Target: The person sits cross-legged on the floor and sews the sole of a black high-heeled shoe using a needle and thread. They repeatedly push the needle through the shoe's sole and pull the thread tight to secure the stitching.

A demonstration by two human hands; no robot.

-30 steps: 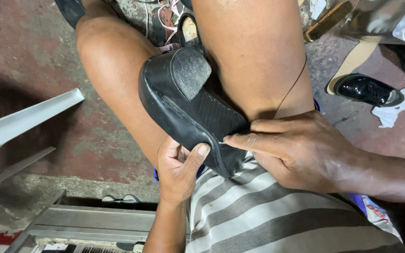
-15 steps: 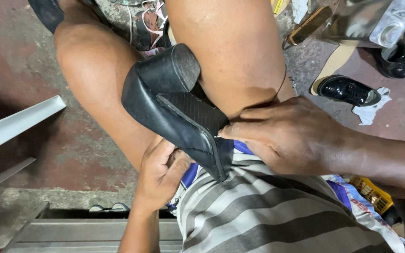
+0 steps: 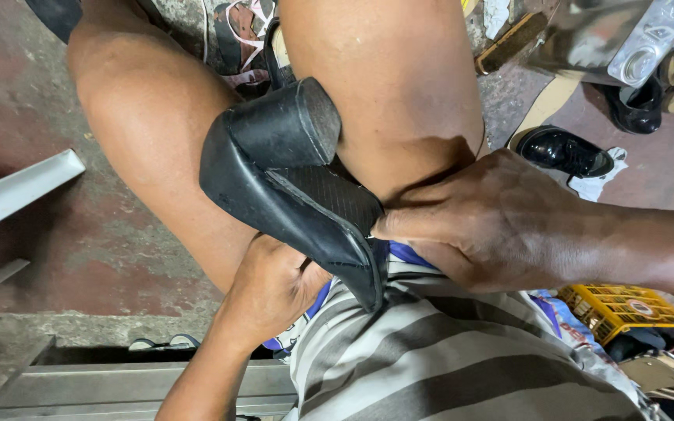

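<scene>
Your left hand [image 3: 271, 284] cups the black block-heeled shoe [image 3: 294, 183] from beneath, fingers wrapped around its toe end, so the shoe lies sole-up between your bare knees with the heel pointing away from you. Your right hand [image 3: 493, 222] presses against the sole's edge on the side nearer your striped shirt [image 3: 446, 359], fingertips pinched together — whether they hold a needle or thread there, I cannot tell.

The risk sits at that pinch. If you push hard along the sole's rim and the shoe rolls in your left palm, your fingertips could slip off the edge towards your thigh, just beyond the shoe. The support is soft — legs, not a bench — so any twist of the heel loosens your grip.
</scene>
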